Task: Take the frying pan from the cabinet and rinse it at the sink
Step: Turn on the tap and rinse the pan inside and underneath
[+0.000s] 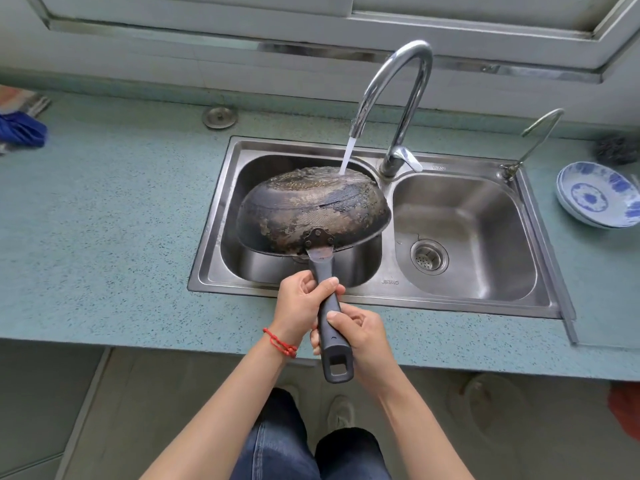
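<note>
Blue-patterned bowls [597, 195] stacked on the right counter [104, 209], scrubber [616, 148] beyond them, blue cloth [20, 128] far left, round metal cap [220, 117] behind.

A single head-worn camera looked steeply down and forward from directly in front of the sink [460, 299]. The view was close and wide-angle, reaching the window frame [311, 46] behind the sink.

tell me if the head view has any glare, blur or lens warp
Head view: soft daylight, bright glare on the faucet and sink steel; wide-angle warp bows the countertop edges; corners go soft; frying pan and both hands stay sharp.
</note>
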`<state>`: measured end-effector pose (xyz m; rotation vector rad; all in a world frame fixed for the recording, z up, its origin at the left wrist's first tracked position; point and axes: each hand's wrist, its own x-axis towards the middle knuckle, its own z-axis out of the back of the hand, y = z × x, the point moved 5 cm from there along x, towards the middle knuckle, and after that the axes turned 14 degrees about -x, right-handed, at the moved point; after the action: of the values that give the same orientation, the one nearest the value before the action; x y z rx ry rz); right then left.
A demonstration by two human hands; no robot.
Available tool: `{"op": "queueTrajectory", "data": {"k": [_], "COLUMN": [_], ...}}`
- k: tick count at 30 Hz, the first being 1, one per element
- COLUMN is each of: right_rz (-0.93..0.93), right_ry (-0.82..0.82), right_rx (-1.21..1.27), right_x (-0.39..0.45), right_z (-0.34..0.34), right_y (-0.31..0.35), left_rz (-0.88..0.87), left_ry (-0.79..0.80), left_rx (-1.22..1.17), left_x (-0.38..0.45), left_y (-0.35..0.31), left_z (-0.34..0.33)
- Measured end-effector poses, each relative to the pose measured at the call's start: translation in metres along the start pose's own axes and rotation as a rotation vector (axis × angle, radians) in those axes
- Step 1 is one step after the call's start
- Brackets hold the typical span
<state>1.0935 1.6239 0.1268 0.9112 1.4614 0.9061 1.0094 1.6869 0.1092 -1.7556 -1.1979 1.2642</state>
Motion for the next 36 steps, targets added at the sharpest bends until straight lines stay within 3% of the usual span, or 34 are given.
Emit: {"op": "queueTrajectory", "data": {"k": [11, 18, 29, 36], "right_rz": [-0.06, -0.082, -0.039, 0.019], "right_ry": [-0.181, -0.187, -0.144, -0.059], "right_rx": [-0.279, -0.371, -0.3, -0.018], "right_x": [0.005, 0.008, 0.01, 0.005], "right_z": [0.011, 0.01, 0.01, 0.001], "right_y": [0.0, -0.014, -0.008, -0.005], "left_rz": [0.206, 0.285, 0.194, 0.049], "left_ry": [0.074, 0.089, 0.061, 0.012], "left_rx": [-0.372, -0.53, -0.382, -0.136], "left_x": [0.005, 0.004, 0.006, 0.007], "left_y": [0.026, 0.038, 0.028, 0.01], "left_z": [-0.015, -0.011, -0.005, 0.001]}}
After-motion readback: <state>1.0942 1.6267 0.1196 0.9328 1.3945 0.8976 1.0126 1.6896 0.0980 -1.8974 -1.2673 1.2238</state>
